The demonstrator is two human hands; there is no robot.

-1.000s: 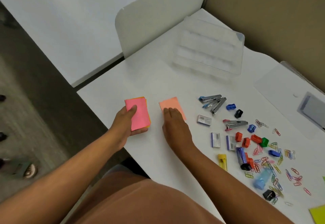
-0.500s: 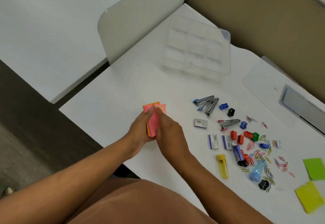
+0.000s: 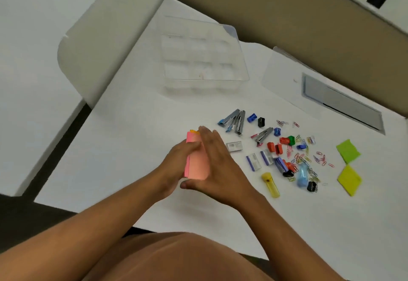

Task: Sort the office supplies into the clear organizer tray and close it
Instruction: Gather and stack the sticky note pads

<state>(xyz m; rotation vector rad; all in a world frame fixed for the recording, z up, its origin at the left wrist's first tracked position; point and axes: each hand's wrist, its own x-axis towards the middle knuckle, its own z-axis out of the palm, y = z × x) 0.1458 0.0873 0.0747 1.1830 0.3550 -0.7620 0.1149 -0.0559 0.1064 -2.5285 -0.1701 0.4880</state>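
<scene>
Head view: left hand [image 3: 176, 163] and right hand [image 3: 217, 166] both gripping pink sticky-note stack [image 3: 196, 163], pressed between palms above white table [image 3: 132, 148]. Clear organizer tray [image 3: 203, 59] far, open; supplies scattered right.

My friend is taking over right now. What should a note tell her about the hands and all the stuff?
Left hand and right hand: pressed together on a pink and orange sticky note stack, held above the table.
Clear organizer tray: open, its compartments look empty. Its lid lies to the right.
Staplers, staple boxes, paper clips, green notes and yellow notes lie loose.
Done: nothing sorted.
Left: sort everything, close the tray.
</scene>
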